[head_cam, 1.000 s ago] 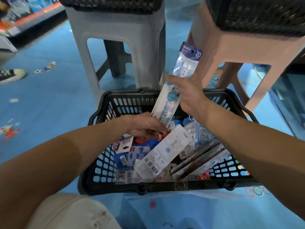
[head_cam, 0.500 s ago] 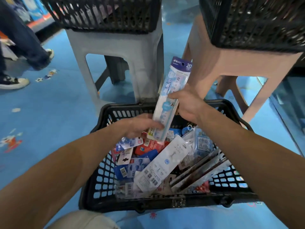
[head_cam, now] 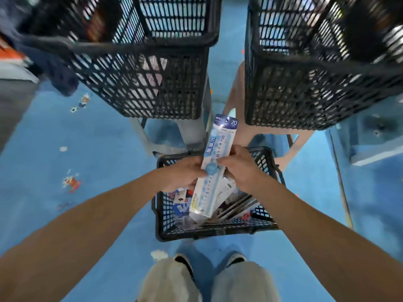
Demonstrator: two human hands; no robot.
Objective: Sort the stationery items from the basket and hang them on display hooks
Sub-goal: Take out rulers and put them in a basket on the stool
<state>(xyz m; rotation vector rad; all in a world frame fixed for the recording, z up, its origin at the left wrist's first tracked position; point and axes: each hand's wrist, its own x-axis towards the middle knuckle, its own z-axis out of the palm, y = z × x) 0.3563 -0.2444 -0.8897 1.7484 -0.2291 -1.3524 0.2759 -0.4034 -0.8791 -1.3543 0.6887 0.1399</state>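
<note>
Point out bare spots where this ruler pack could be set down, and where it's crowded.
Widest bare floor lies left of the low basket, up to the floor stickers. A narrower strip runs on its right, before the metal rail. Crowded: the low basket is full of packets, shoes stand just before it, stool legs behind.

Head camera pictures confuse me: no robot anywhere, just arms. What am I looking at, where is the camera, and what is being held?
There is no machine: a person works bare-handed. A wide-angle camera on their head looks down, so both arms reach in from below. The left hand and right hand both grip a long ruler pack above a black floor basket holding packaged stationery. Behind it, a left raised basket and a right raised basket sit on plastic stools.
</note>
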